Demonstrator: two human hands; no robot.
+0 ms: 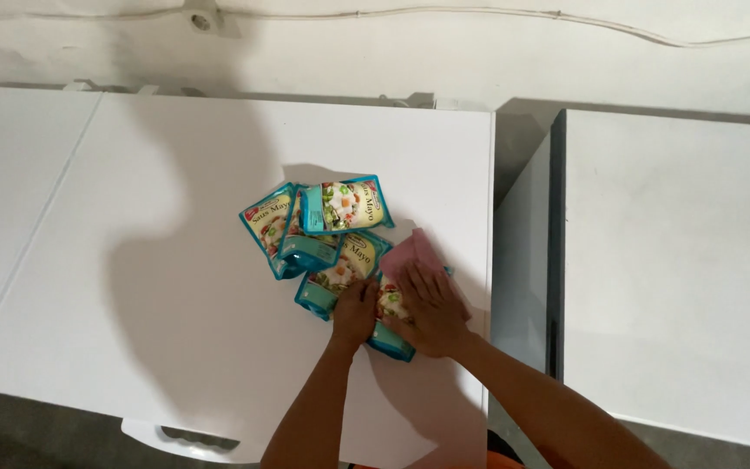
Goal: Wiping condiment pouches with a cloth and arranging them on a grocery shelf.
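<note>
Hands low centre: left hand [355, 311] presses flat on nearest teal pouch [388, 326], fingers spread, not clamped; right hand [431, 308] lies flat on same pouch w/ pink cloth [414, 249] under its fingertips. Pouch sits near front-right part of white desk [132, 260]. Looks light, soft, prob. slippery film & squashy inside; best taken by sealed edges, not the belly. Beyond it, three more pouches [323, 230] overlap in a loose heap, mid-desk. Right, across a gap, second white desk [679, 260]; far back, wall w/ cable [479, 12].
</note>
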